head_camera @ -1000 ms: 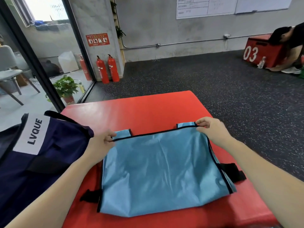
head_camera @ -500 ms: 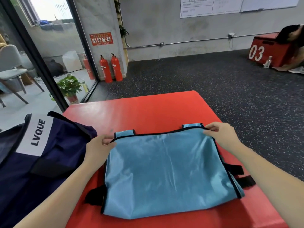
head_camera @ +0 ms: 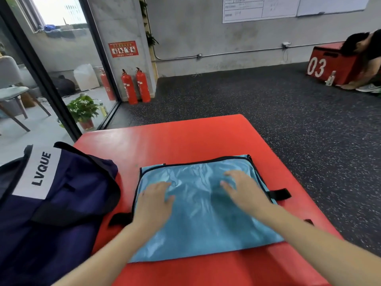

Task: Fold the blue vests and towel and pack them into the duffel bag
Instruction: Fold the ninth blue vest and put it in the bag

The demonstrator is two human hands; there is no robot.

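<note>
Blue vest [head_camera: 202, 219], hands blurred, bag [head_camera: 51, 203] cropped

In front of you a red mat [head_camera: 185, 139] fills the lower centre of the frame. On it you have a folded blue vest [head_camera: 198, 223] at centre, and a navy duffel bag [head_camera: 61, 203] overhanging its left edge.

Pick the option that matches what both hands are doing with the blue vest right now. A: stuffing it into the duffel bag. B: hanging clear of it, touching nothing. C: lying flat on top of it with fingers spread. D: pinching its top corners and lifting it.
C: the left hand and right hand lie flat, fingers spread, on the blue vest, which rests on the red mat beside the duffel bag.
</note>
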